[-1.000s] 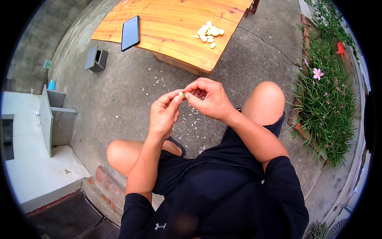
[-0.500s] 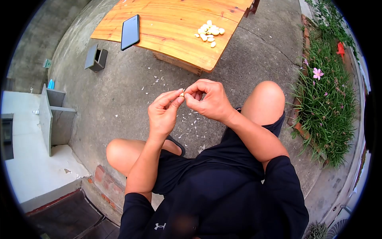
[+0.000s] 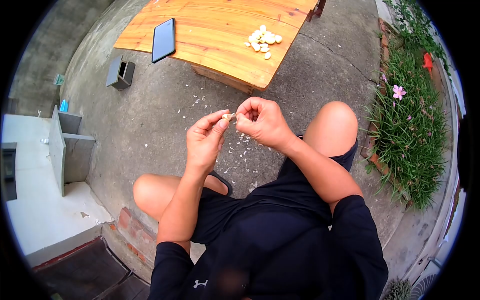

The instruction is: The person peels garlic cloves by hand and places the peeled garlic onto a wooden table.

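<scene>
Left hand point(image 3: 204, 142) pinches small, pale, oval clove point(image 3: 226, 118), off near edge of orange-brown wooden table point(image 3: 215, 35); right hand point(image 3: 267, 125) pinches thin, whitish skin strip point(image 3: 233, 115). Peeling, seemingly; next tug calls for steady left hold.

Top: a dark, near-black shirt point(image 3: 300, 250), as I view it from my remote post.
Marking: one small, pale grey logo point(image 3: 200, 284) on the front, toward the wearer's left.
Sleeves point(image 3: 352, 225): short, in matching dark cloth, ending near the elbows.
Shorts point(image 3: 292, 192): dark, loose, creased across the lap.
Footwear point(image 3: 226, 185): dark edge only; I cannot tell the type.
Hands: left hand point(image 3: 204, 145) and right hand point(image 3: 265, 125) bare.
</scene>
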The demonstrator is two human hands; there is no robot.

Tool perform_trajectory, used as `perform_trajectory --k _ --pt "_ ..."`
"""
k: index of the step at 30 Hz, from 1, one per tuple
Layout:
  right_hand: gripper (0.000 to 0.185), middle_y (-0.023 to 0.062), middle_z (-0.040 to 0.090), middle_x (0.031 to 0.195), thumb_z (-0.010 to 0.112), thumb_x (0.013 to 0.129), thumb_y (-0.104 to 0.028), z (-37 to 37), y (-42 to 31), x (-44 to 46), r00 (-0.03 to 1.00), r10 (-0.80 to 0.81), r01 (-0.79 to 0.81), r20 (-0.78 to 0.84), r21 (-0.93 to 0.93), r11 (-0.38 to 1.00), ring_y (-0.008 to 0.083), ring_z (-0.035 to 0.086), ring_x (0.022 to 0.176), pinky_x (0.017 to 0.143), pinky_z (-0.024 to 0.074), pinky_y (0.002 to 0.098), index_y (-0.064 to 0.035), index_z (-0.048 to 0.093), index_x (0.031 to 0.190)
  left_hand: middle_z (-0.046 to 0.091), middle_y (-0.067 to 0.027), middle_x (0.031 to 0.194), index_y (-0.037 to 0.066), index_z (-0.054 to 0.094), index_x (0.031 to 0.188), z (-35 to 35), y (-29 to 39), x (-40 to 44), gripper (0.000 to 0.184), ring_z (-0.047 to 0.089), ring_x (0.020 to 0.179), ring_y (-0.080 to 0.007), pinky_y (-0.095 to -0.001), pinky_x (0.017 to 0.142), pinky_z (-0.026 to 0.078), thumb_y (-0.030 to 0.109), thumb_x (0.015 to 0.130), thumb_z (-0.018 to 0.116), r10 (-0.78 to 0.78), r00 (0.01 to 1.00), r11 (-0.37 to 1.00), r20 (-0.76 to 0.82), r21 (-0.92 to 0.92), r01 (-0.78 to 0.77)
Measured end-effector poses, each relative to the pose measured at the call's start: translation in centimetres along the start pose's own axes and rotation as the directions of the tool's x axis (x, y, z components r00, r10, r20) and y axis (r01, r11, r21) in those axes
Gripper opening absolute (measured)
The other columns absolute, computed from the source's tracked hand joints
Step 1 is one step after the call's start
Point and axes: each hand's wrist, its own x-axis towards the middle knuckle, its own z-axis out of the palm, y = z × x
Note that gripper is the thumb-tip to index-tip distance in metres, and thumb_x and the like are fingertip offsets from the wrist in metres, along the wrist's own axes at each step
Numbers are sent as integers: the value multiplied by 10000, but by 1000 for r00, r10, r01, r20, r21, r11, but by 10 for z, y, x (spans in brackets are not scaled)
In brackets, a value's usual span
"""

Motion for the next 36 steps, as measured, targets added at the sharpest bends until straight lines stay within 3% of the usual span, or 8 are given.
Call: perform_trajectory --k 8,14,17,23,26,29,32,36 --pt "119 -34 621 722 741 838 -92 -4 3 5 997 -4 9 -72 68 998 33 564 645 565 476 219 -9 658 859 741 -116 1057 6 640 1259 -3 10 2 263 428 499 -16 -173 441 335 115 1020 619 -126 992 976 2 -176 125" --pt "77 21 646 722 690 834 -66 -15 -1 6 998 -60 46 -33 -319 947 67 579 643 584 497 264 7 673 819 740 -138 1047 30 632 1247 -5 10 4 244 423 472 -15 -171 421 317 125 1023 615 -134 991 974 9 -182 134" --pt "94 49 675 742 664 854 -54 0 3 7 942 -289 265 -170 -152 952 64 595 662 600 501 259 21 708 817 743 -138 1028 35 642 1202 -3 8 4 205 424 469 -16 -171 420 318 119 1015 627 -110 994 982 2 -156 109" --pt "190 49 705 788 617 839 9 -4 1 5 967 -252 244 -47 -134 961 74 626 712 626 506 247 0 753 971 746 -131 1000 37 653 1155 -3 5 3 166 430 468 -19 -171 420 324 114 1009 638 -80 997 993 11 -89 81" --pt "184 38 719 822 613 861 7 -4 -2 4 994 -104 104 -22 -40 994 63 621 716 645 510 238 2 750 985 746 -128 991 35 659 1153 -3 4 2 166 434 467 -19 -171 418 326 115 1009 638 -85 996 993 11 -85 86" --pt "131 30 727 846 657 917 -50 -4 9 11 960 -278 276 -27 -60 959 55 624 717 673 527 231 7 746 994 746 -126 983 32 662 1158 -3 7 2 172 441 468 -19 -170 416 330 116 1010 638 -139 990 980 18 -145 140" --pt "152 49 741 882 709 929 -96 -5 -5 4 999 -22 20 32 58 998 73 656 748 715 551 237 23 734 1020 746 -126 981 29 668 1158 -2 8 2 173 450 468 -21 -169 413 337 113 1009 638 -158 987 975 14 -155 158" --pt "184 84 749 926 734 930 -107 -2 -3 4 992 -22 -3 122 200 980 101 689 828 743 559 243 41 715 1038 748 -120 973 22 687 1138 1 7 0 164 461 471 -20 -169 412 349 97 996 656 -148 989 983 -11 -108 146"
